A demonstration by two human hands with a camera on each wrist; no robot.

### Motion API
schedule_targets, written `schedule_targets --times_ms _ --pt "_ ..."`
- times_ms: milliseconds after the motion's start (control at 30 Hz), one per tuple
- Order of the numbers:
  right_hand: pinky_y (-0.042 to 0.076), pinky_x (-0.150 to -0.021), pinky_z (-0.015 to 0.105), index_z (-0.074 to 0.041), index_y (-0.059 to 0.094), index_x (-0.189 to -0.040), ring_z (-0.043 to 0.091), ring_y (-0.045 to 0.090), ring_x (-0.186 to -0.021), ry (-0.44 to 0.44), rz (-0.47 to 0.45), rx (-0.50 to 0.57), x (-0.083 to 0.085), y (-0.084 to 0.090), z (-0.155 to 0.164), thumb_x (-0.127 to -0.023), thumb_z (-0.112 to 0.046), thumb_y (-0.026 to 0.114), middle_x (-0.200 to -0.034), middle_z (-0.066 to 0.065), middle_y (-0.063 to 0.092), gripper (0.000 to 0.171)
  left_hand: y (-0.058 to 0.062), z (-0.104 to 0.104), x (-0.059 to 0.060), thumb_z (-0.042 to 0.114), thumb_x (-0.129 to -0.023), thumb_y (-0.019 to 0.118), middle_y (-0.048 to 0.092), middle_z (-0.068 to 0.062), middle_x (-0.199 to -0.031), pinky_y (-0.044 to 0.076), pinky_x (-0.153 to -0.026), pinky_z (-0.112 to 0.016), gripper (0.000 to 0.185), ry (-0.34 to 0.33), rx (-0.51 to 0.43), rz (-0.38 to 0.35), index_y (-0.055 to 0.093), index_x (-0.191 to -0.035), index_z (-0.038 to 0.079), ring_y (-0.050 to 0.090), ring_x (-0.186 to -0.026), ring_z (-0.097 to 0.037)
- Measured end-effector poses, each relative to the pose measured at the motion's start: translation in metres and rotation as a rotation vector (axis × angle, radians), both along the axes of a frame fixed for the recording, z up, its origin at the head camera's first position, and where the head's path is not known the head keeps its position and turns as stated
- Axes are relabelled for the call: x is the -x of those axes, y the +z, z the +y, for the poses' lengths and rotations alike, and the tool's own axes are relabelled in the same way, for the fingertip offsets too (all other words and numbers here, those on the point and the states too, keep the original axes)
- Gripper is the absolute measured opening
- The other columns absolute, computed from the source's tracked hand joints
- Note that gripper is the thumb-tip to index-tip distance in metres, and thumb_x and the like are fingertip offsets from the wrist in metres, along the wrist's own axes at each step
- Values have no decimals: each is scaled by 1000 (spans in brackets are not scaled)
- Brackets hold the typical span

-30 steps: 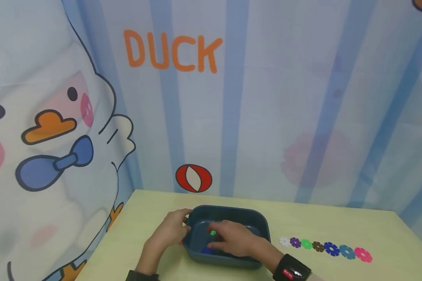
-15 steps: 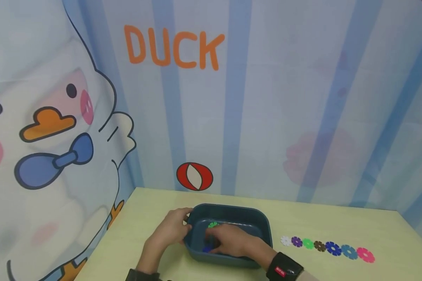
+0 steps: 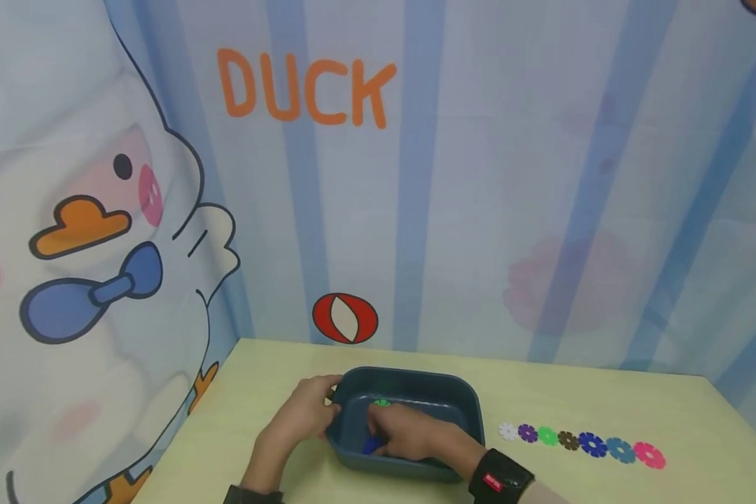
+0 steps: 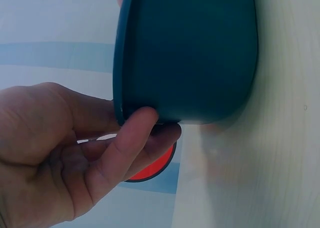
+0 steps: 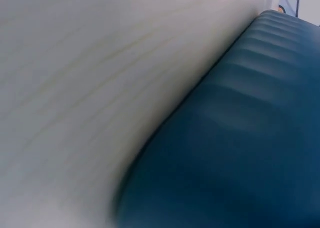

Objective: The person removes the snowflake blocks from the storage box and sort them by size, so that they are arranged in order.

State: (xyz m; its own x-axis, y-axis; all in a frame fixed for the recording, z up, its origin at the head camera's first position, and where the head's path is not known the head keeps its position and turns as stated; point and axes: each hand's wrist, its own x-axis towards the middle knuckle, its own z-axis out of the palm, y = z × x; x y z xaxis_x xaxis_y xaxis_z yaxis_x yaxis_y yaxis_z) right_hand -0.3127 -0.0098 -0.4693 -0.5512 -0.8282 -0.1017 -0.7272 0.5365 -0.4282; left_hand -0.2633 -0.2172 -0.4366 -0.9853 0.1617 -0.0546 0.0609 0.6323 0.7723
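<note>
A dark teal plastic basin (image 3: 416, 381) stands on the table. My left hand (image 3: 305, 409) grips its left end; in the left wrist view the thumb and fingers close over the rim at one corner. Inside the basin is my right hand (image 3: 406, 428), fingers bent down and thumb low beside a blue piece (image 3: 372, 445). Whether the fingertips pinch that piece I cannot tell. Just beyond the right fingers lies a green notched disc (image 3: 381, 403), partly covered by the hand. Only the basin's outer wall (image 5: 240, 138) and the tabletop show in the right wrist view.
To the basin's right, several snowflake discs lie in a row on the pale yellow table (image 3: 573, 399), from a white disc (image 3: 507, 431) to a pink disc (image 3: 650, 455). A printed cloth backdrop (image 3: 466, 175) hangs behind and at the left.
My right hand has reached lower in the basin, its fingers drawing together at the blue piece. More of the green disc came into view at first. The left hand stays on the rim.
</note>
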Motion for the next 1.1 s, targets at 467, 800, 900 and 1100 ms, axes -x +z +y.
schedule_targets --times_ms 467,800,900,1100 --pt "43 -60 19 -20 53 -89 2 47 -64 -23 -23 -22 -2 3 5 -88 -32 72 -75 -13 52 23 -1 -1 -1 -6 -91 57 57 -32 -126 55 -47 -31 56 1 -9 11 42 -144 -2 68 -64 -22" --pt "36 -55 19 -21 56 -82 2 41 -58 8 -45 -52 -1 4 6 -93 -31 66 -69 -13 46 18 -3 -2 0 -5 -93 56 57 -29 -126 55 -48 -32 49 -4 -12 2 47 -141 -1 68 -62 -22" --pt "40 -56 18 -21 59 -90 1 44 -59 8 -46 23 0 6 11 -96 -28 63 -71 -13 50 10 -3 -1 0 -5 -93 57 57 -29 -127 55 -48 -32 50 4 -7 -3 46 -141 -1 68 -64 -21" --pt "49 -59 19 -20 56 -105 1 58 -61 -52 -106 166 1 23 37 -98 -22 59 -76 -8 61 8 1 2 1 -3 -92 58 59 -26 -123 55 -51 -31 53 40 59 -32 44 -143 -1 66 -59 -17"
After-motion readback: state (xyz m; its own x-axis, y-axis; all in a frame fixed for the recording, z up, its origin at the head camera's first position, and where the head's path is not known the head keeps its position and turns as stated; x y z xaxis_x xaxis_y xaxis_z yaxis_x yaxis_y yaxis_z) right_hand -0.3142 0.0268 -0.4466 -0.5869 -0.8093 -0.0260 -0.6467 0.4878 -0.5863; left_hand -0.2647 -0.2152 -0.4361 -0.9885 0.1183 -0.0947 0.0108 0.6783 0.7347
